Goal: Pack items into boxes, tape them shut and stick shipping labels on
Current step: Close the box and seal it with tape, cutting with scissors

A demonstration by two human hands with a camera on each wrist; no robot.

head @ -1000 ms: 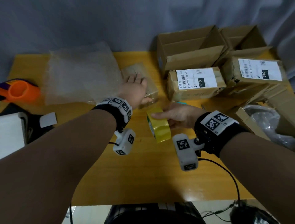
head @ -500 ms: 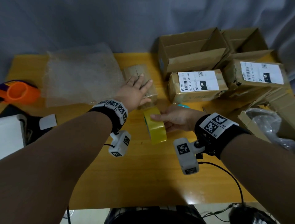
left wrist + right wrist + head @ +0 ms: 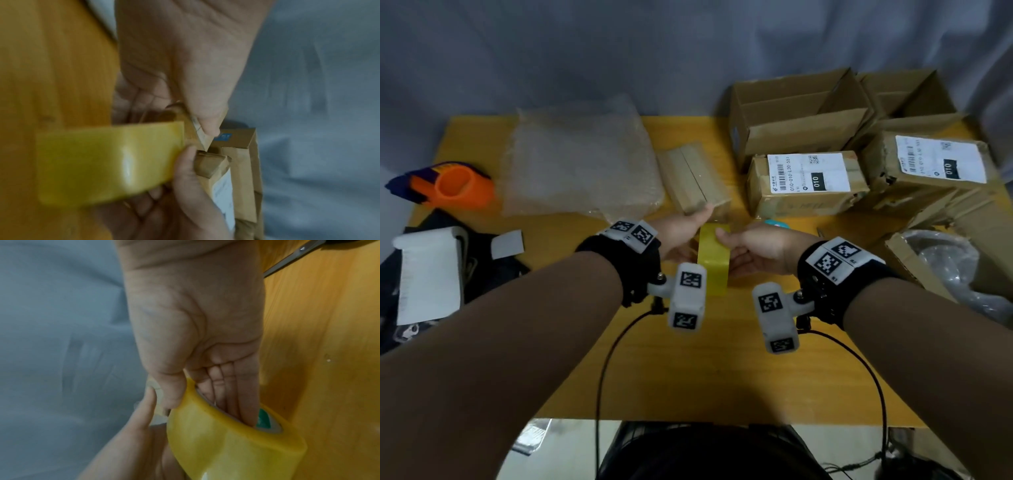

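A yellow tape roll stands on edge above the wooden table, held between both hands. My right hand grips it, fingers pushed into the core and thumb on the outer face. My left hand is at the roll's left side, its thumb pinching at the far edge against curled fingers. Whether it holds a loose tape end is unclear. A small flat brown box, flaps closed, lies just beyond the hands.
Bubble wrap lies at back left, an orange tape dispenser further left, white label sheets near the left edge. Two labelled boxes and open boxes crowd the right. Scissors lie by my right wrist.
My left hand has left the small flat box and drawn back to the tape roll. The right hand kept hold of the roll, which has shifted slightly left.
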